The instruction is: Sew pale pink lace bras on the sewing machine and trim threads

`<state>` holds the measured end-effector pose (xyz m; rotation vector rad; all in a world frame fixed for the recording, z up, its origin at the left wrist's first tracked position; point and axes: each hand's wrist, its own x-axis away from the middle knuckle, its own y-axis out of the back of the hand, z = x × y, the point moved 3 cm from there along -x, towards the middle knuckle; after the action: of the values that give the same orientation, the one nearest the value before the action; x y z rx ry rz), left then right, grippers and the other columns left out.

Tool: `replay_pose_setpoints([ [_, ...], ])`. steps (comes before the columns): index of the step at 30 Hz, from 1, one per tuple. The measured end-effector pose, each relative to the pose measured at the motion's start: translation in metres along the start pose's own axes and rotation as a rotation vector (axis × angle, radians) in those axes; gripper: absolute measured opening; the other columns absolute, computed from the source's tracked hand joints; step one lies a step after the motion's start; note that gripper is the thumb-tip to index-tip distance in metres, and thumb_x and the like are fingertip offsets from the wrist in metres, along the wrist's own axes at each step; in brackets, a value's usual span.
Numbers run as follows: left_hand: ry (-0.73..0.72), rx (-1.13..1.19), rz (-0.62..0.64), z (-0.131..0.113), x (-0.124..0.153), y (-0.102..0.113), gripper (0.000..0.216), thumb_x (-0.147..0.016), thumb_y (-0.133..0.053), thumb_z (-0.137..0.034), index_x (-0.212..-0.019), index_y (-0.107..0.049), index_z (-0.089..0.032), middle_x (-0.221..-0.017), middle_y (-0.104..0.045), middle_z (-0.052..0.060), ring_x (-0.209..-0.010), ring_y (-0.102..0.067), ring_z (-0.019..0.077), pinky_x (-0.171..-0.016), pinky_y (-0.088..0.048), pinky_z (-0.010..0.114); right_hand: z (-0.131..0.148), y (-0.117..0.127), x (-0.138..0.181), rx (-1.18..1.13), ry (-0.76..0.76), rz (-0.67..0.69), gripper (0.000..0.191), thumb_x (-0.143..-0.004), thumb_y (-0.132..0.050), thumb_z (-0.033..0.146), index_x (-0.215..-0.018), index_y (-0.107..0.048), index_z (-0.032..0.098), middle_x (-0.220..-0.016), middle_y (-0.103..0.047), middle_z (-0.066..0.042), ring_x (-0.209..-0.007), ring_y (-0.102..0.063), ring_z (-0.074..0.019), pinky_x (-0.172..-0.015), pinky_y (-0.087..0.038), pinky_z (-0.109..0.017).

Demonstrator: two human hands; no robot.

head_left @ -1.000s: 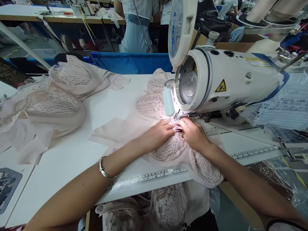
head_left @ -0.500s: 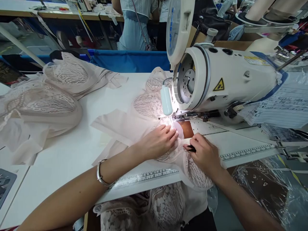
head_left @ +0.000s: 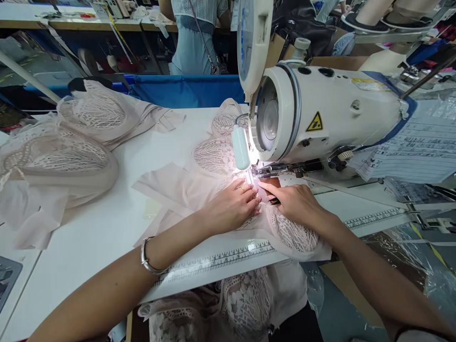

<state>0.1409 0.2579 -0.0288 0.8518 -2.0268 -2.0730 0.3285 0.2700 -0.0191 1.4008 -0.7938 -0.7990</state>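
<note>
A pale pink lace bra [head_left: 213, 156] lies on the white table, its edge under the lit presser foot area [head_left: 254, 172] of the sewing machine [head_left: 327, 107]. My left hand [head_left: 233, 204] rests on the lace left of the foot, fingers laid along the fabric. Close to the foot on the other side, my right hand [head_left: 299, 202] touches the bra with its forefinger stretched out. A small black tool [head_left: 275, 201], its kind mostly hidden, is tucked in the curled fingers of that hand. One lace cup [head_left: 292, 230] spreads below my right wrist.
More lace bras [head_left: 74, 161] are heaped at the left. Another bra [head_left: 245, 304] hangs below the table edge, which carries a ruler strip [head_left: 221, 261]. A small lamp [head_left: 241, 148] stands beside the needle. A written paper [head_left: 409, 147] hangs right; a person [head_left: 194, 40] stands beyond.
My right hand has moved up and left to the presser foot, its forefinger now extended. The round part in the machine's end has become a blur. My left hand stays nearly in place.
</note>
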Motion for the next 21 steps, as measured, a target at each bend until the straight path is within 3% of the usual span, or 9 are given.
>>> replay_pose_setpoints([
  [5,0.012,-0.015,0.028,0.003,-0.002,0.002,0.039,-0.109,-0.036,-0.027,-0.104,-0.071,-0.012,-0.114,-0.070,0.014,-0.113,-0.060,0.0274,-0.102,-0.042,0.046,0.000,-0.002,-0.008,0.029,-0.003,-0.017,0.074,-0.073,-0.058,0.007,-0.143,-0.059,0.031,-0.075,-0.078,0.001,-0.058,-0.059,-0.0167,-0.054,-0.023,-0.030],
  [11,0.010,-0.044,0.027,0.007,0.001,0.005,0.045,-0.110,-0.030,-0.038,-0.121,-0.064,-0.012,-0.113,-0.072,0.012,-0.113,-0.062,0.0269,-0.110,-0.034,0.050,-0.001,0.000,-0.010,-0.028,0.079,-0.112,0.051,-0.078,-0.056,0.009,-0.123,-0.073,0.027,-0.078,-0.079,-0.001,-0.067,-0.065,-0.0176,-0.057,-0.028,-0.029],
  [17,0.051,-0.088,0.018,0.009,0.003,0.003,0.046,-0.109,-0.032,-0.043,-0.119,-0.066,-0.014,-0.126,-0.069,0.014,-0.128,-0.056,0.0314,-0.113,-0.029,0.052,-0.003,0.003,-0.013,-0.038,0.053,-0.075,0.065,-0.072,-0.054,0.003,-0.129,-0.070,0.028,-0.081,-0.080,0.001,-0.065,-0.064,-0.0165,-0.055,-0.025,-0.027],
  [21,0.060,-0.066,0.021,0.010,0.003,0.002,0.049,-0.109,-0.032,-0.046,-0.125,-0.063,-0.011,-0.123,-0.070,0.016,-0.123,-0.059,0.0315,-0.113,-0.028,0.054,-0.004,0.004,-0.013,-0.077,0.103,-0.101,0.066,-0.071,-0.054,0.001,-0.128,-0.072,0.028,-0.088,-0.081,0.001,-0.073,-0.068,-0.0172,-0.057,-0.030,-0.026],
])
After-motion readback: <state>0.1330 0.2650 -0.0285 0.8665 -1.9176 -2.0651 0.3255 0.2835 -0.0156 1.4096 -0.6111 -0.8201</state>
